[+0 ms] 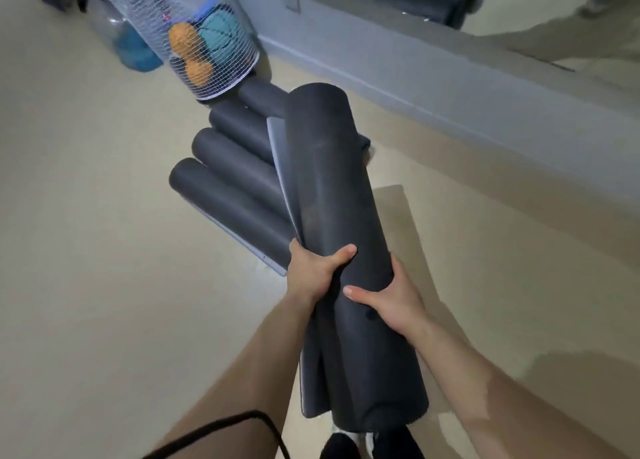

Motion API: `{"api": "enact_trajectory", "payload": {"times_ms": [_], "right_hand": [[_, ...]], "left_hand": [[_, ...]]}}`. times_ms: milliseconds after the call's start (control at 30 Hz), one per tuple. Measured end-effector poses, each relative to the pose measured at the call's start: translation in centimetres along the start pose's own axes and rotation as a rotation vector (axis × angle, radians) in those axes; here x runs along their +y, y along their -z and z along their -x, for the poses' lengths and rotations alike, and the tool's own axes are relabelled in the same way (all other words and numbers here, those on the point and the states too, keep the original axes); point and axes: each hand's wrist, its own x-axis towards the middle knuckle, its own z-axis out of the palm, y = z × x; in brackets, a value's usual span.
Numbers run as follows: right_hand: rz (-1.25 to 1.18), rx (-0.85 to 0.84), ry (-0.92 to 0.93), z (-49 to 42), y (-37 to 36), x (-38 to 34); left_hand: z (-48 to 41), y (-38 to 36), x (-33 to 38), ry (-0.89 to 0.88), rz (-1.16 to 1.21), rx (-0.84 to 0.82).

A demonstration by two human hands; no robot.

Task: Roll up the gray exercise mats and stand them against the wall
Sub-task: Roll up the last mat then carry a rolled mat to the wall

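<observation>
A rolled dark gray exercise mat (332,188) is held in the air, pointing away from me toward the wall. Its outer flap hangs loose along the left side. My left hand (317,268) grips the roll from the left, thumb across the top. My right hand (388,297) clasps it from the right, slightly nearer to me. Beyond the held roll, several rolled gray mats (225,181) lie side by side on the floor next to the gray wall (433,77).
A white net bag (204,39) with orange and teal balls stands at the wall behind the rolls. A blue-bottomed clear container (135,53) is left of it. A mirror (519,4) sits above the wall base. My shoe (341,446) shows below the mat.
</observation>
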Motion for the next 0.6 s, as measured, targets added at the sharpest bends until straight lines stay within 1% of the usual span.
{"api": "enact_trajectory", "payload": {"times_ms": [133,300,433,600], "right_hand": [[-0.094,0.195,-0.022,1.8,9.6,1.1],[-0.248,0.403,-0.051,6.3,22.0,5.1],[-0.314,0.575,-0.111,10.2,32.2,10.6],[-0.412,0.702,-0.182,16.4,44.3,18.6]], "left_hand": [[1.4,-10.3,4.2,-0.091,-0.082,-0.151],[6.1,-24.7,6.8,-0.15,-0.231,-0.374],[11.6,-37.2,7.0,-0.177,-0.334,-0.543],[19.9,-52.6,5.0,-0.208,-0.46,-0.685]]}}
